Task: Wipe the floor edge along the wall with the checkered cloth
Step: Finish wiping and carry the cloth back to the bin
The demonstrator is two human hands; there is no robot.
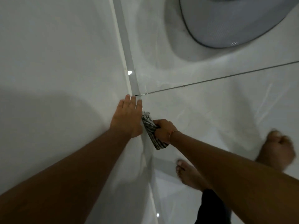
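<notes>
White glossy floor tiles (202, 107) meet a plain white wall (56, 62) along a grey skirting strip (127, 59) that runs from twelve o'clock down toward six o'clock. Pressed at that edge, just below the centre of the view, is the black-and-white checkered cloth (151, 130), bunched and lying against the base of the wall. The right hand (163, 130) is closed around the cloth, fingers wrapped over it, with a thin orange thread bracelet (172, 134) on the wrist. The left hand (127, 117) is spread flat with fingers extended, palm resting on the wall at about nine o'clock from the cloth and touching its upper end. A dark grout line (218, 78) crosses the floor from the skirting out toward three o'clock. At one o'clock sits a rounded pale grey object with a dark rim (226, 23). Two bare feet (189, 173) stand on the tiles at four and five o'clock, slightly blurred.
</notes>
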